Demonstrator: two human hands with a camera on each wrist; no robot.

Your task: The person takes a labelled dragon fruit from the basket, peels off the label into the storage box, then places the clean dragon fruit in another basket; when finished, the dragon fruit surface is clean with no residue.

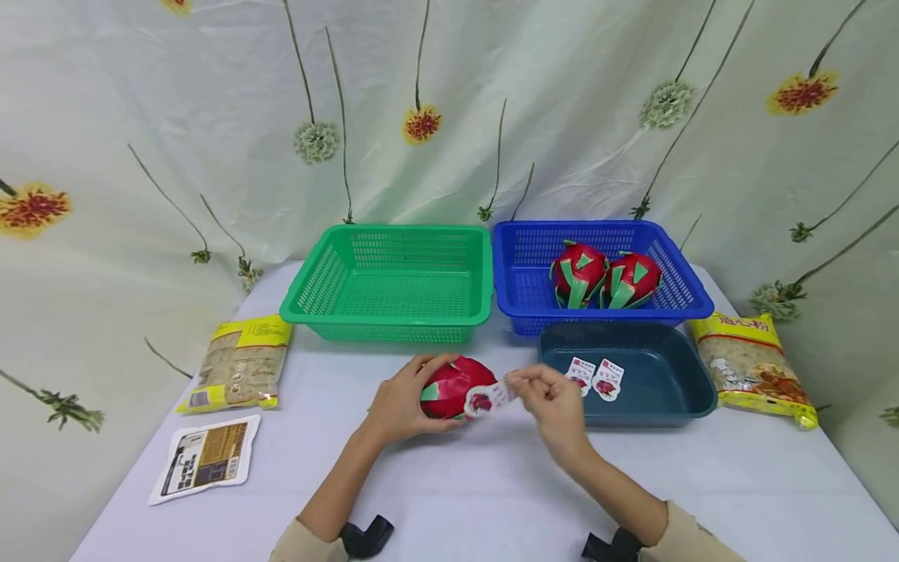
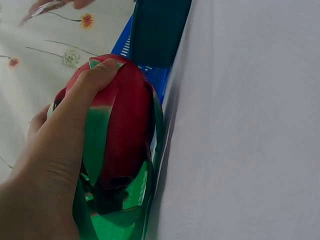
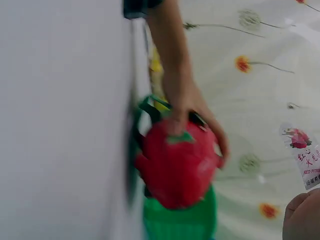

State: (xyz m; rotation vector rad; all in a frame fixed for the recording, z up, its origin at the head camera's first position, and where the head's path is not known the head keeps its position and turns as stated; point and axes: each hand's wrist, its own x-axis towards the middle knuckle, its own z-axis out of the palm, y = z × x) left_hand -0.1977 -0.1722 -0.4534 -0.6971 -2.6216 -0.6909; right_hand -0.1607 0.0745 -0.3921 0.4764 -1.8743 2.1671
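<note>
On the white table, my left hand (image 1: 403,402) grips a red dragon fruit (image 1: 453,384) with green scales, its thumb and fingers round the left side. In the left wrist view the thumb lies across the red skin of the fruit (image 2: 127,125). My right hand (image 1: 558,410) pinches the end of a white label (image 1: 481,401) printed with a dragon fruit. The label is held just in front of the fruit's right side; from the head view I cannot tell whether they touch. The right wrist view shows the label (image 3: 302,155) apart from the fruit.
A green basket (image 1: 386,321) stands behind the left hand. Right of it, a blue basket (image 1: 520,311) holds two dragon fruits (image 1: 604,275). A dark teal tray (image 1: 653,417) bears two labels (image 1: 607,380). Yellow bags (image 1: 246,363) lie at both sides, with a flat white packet (image 1: 207,459) at left.
</note>
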